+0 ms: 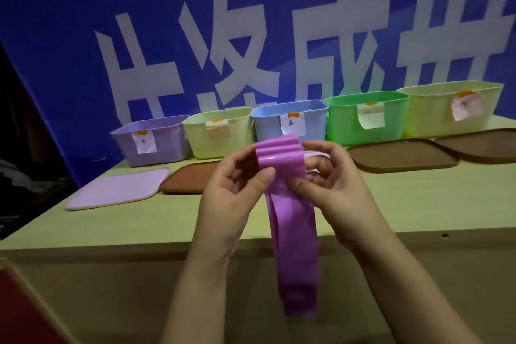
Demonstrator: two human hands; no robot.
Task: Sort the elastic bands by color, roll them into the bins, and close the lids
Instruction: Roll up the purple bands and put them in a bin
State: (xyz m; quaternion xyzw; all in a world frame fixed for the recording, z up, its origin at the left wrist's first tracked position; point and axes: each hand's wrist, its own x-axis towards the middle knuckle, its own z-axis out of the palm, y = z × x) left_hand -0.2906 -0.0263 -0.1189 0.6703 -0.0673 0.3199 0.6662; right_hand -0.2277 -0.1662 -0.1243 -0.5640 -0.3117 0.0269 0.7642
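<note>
Both hands share the grip on the purple elastic band (282,173): the left hand (231,190) and right hand (332,184) each pinch its rolled upper end between thumb and curled fingers, held above the counter (418,204), apparently to wind it tight. Its loose tail hangs past the counter's front edge, while the purple bin (152,144) stands open at the far left, its lid (117,187) lying in front.

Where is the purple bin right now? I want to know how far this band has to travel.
In the head view, the purple bin stands at the far left of the bin row, beside a yellow bin, behind the lilac lid.
</note>
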